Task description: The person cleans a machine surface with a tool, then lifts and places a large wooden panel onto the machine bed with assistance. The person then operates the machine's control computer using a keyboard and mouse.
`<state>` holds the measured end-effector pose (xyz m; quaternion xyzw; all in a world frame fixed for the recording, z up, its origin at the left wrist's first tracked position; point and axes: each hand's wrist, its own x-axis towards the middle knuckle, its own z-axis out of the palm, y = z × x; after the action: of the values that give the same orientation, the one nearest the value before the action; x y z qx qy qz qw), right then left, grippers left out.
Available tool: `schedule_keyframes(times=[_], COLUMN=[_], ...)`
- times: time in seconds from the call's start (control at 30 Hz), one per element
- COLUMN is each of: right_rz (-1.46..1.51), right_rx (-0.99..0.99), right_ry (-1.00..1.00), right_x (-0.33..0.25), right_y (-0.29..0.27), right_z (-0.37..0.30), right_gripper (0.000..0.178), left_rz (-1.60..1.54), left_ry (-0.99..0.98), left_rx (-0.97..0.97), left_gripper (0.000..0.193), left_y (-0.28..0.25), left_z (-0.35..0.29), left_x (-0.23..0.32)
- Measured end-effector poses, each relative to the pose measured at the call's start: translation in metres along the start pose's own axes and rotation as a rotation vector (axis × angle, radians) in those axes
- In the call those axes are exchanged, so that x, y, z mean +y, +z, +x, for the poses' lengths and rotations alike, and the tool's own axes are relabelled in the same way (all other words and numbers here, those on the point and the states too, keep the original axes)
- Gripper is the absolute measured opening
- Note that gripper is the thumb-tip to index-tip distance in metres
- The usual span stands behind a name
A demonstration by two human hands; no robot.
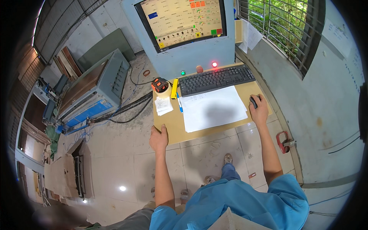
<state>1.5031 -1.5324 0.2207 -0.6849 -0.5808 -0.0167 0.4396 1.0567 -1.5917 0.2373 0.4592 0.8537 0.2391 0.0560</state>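
Room lies open above the papers point(207, 119), bounded by the keyboard point(216, 79) beyond and the right hand point(259, 111) on the mouse point(253, 102).

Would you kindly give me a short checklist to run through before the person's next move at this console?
1. Right hand on the mouse: ok, it covers the mouse.
2. Left hand gripping the shelf: cannot tell; it is at the near left corner, its underside hidden.
3. Screen lit: ok.
4. Keyboard uncovered: ok, its keys are in plain sight.
5. Paper sheets squared up: not ok, their right edges are slightly offset.
6. Tape measure steady on the tape roll: cannot tell from this view.
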Motion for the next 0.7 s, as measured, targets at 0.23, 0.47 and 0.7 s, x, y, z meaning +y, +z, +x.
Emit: schedule_keyframes(times=[0.23,0.47,0.7], right_rz=[-0.020,-0.016,-0.029], right_rx=[0.011,0.006,0.006], right_ry=[0.001,0.014,-0.021], right_x=[0.0024,0.0010,0.0021], right_y=[0.0021,0.0034,0.0014], right_z=[0.0001,0.0001,-0.0004], right_gripper=[0.039,0.039,0.038], left_rz=[0.000,-0.034,-0.025], left_ry=[0.018,0.015,0.028], left_rx=[-0.006,-0.013,-0.012], left_gripper=[0.065,0.062,0.061], left_y=[-0.0019,-0.0047,-0.0020], left_z=[-0.0006,-0.0019,-0.0006], left_x=[0.0005,0.0014,-0.0001])
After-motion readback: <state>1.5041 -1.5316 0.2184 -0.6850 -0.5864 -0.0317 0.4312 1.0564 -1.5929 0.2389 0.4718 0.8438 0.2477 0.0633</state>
